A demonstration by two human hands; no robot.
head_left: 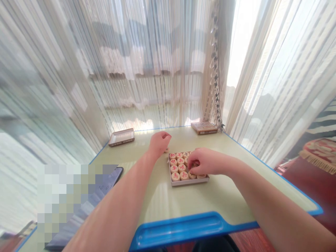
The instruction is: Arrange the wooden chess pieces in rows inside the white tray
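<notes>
A shallow white tray (pixel 189 182) in the middle of the table holds several round wooden chess pieces (pixel 177 168) with red characters. My right hand (pixel 206 161) rests over the tray's right part, fingers curled down onto the pieces there. My left hand (pixel 159 141) hovers just left of and behind the tray, fingers curled in, with a small wooden piece (pixel 167 150) showing beneath it. Whether that hand grips the piece is unclear.
The pale green table (pixel 231 196) has a blue rim and a blue groove at its near edge. An open box half (pixel 121 137) lies back left, a brown box (pixel 204 127) back right. A dark phone (pixel 111 180) lies at left. Sheer curtains surround the table.
</notes>
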